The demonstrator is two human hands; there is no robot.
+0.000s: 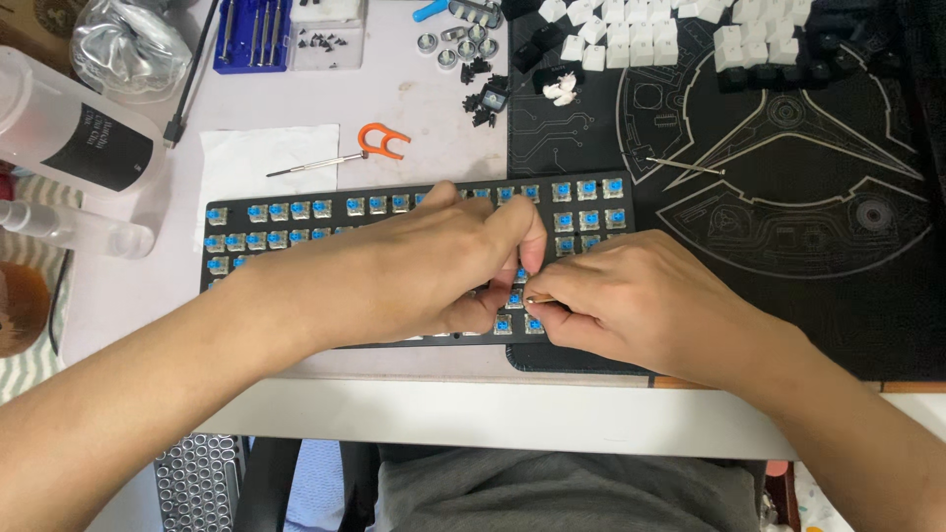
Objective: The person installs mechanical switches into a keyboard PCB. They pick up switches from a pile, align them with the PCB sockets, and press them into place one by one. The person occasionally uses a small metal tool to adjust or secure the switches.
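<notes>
A black keyboard [296,222] with its keycaps off shows rows of blue switches and lies across the desk. My left hand [424,266] rests on its middle, thumb and fingers pinched at a blue switch [520,276] near the lower right rows. My right hand [641,300] sits just right of it and holds a thin metal tool [540,299] with its tip at the same switches. Both hands hide much of the keyboard's lower rows.
A dark desk mat [788,197] covers the right side, with white and black keycaps [641,39] at its far edge. An orange keycap puller [382,141], a small screwdriver [315,165], a blue tool case [251,34], loose switches [483,94] and plastic bottles [69,128] lie behind and to the left.
</notes>
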